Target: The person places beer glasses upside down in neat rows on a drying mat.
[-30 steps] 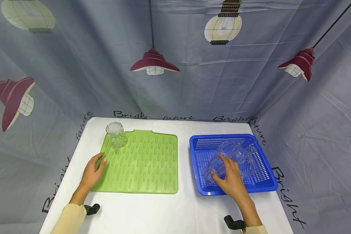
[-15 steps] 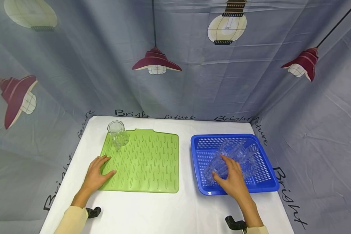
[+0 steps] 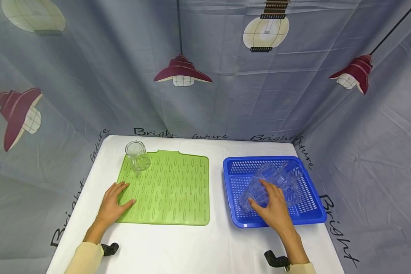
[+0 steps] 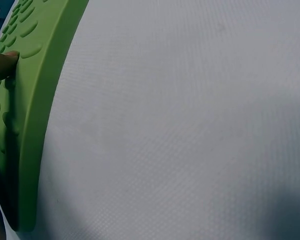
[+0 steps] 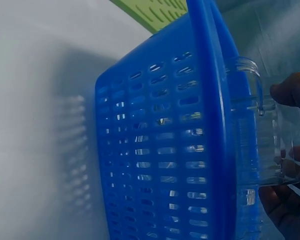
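A green ridged mat (image 3: 174, 190) lies on the left of the table. My left hand (image 3: 110, 207) rests on its left edge, fingers spread; in the left wrist view a thumb (image 4: 4, 65) touches the ridged surface. A clear glass mug (image 3: 136, 150) stands at the mat's back left corner, handle towards me. On the right, my right hand (image 3: 275, 209) grips a clear glass mug (image 5: 267, 140) at the blue plastic basket (image 3: 305, 220), thumb on one side and fingers on the other. More clear glassware (image 3: 291, 186) lies beside it, its outlines hard to separate.
White cloth covers the table (image 3: 178, 251). A grey curtain (image 3: 219, 106) with printed lamps rises around its back and sides. The basket's raised, perforated walls surround the glassware. A strip of table separates mat and basket.
My left hand has shifted onto the mat's left edge, towards me and to the right, thumb spread outward. My right hand and the mug it holds have moved only slightly.
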A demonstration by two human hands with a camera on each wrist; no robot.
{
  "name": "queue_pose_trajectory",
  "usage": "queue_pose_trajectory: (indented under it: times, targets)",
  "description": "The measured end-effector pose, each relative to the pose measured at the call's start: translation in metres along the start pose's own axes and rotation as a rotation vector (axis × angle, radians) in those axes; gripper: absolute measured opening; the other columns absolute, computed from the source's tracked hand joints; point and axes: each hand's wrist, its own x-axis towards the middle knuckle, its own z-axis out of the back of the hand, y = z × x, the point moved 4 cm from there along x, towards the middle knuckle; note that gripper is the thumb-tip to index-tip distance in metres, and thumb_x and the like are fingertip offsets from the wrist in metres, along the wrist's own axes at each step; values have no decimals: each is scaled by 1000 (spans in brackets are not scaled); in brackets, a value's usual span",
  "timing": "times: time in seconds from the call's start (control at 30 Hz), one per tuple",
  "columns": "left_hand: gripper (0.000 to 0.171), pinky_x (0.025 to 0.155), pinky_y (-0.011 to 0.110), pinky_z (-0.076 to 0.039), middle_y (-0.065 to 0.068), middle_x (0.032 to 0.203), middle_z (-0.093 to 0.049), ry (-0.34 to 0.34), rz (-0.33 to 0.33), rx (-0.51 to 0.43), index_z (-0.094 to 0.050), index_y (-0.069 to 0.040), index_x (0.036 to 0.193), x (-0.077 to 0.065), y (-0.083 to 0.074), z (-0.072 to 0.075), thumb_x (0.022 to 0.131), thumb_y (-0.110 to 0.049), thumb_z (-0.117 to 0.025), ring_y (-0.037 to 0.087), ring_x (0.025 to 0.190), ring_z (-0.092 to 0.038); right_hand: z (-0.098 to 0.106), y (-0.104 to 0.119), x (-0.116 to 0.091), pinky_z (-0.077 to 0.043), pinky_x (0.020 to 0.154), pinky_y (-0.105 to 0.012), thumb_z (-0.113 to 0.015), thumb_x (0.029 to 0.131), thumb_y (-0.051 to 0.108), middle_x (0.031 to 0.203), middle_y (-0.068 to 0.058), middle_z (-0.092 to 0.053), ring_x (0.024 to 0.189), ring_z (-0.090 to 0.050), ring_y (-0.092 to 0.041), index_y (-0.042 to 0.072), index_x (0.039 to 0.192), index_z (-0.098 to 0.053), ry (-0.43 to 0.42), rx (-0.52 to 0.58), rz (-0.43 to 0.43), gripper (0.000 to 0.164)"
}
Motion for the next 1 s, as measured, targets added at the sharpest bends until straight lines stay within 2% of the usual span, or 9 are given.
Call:
queue_pose_trajectory:
  times: [0.27, 0.53, 0.77, 1.0]
  targets:
    - [78, 125, 83, -20, 25, 171, -36, 4, 2, -17, -50, -7, 158, 0, 1, -2, 93, -36, -84, 55, 162, -18, 8, 5, 2, -55, 98, -67, -90, 86, 32, 149, -24, -60, 128, -55, -41, 6, 156, -52, -42, -2, 4, 84]
    - [78, 122, 84, -21, 26, 169, -39, -18, -23, -7, -50, -6, 157, -1, 3, -6, 93, -35, -85, 56, 161, -20, 16, 9, 4, -53, 101, -69, -92, 84, 34, 148, -22, -62, 129, -56, -41, 7, 153, -57, -84, -5, 12, 82]
    - [79, 124, 84, -20, 26, 170, -38, -22, -20, 1, -50, -7, 157, -1, 5, -4, 92, -35, -85, 57, 161, -20, 23, 14, 7, -52, 101, -69, -92, 83, 34, 147, -22, -63, 130, -56, -42, 7, 152, -57, -84, 11, 38, 81]
    - [79, 123, 84, -20, 26, 170, -38, -21, -20, -11, -51, -6, 157, -1, 6, -4, 93, -36, -85, 57, 161, -19, 28, 16, 6, -53, 101, -69, -92, 83, 35, 147, -22, -63, 128, -56, -40, 8, 153, -57, -91, 10, 25, 83]
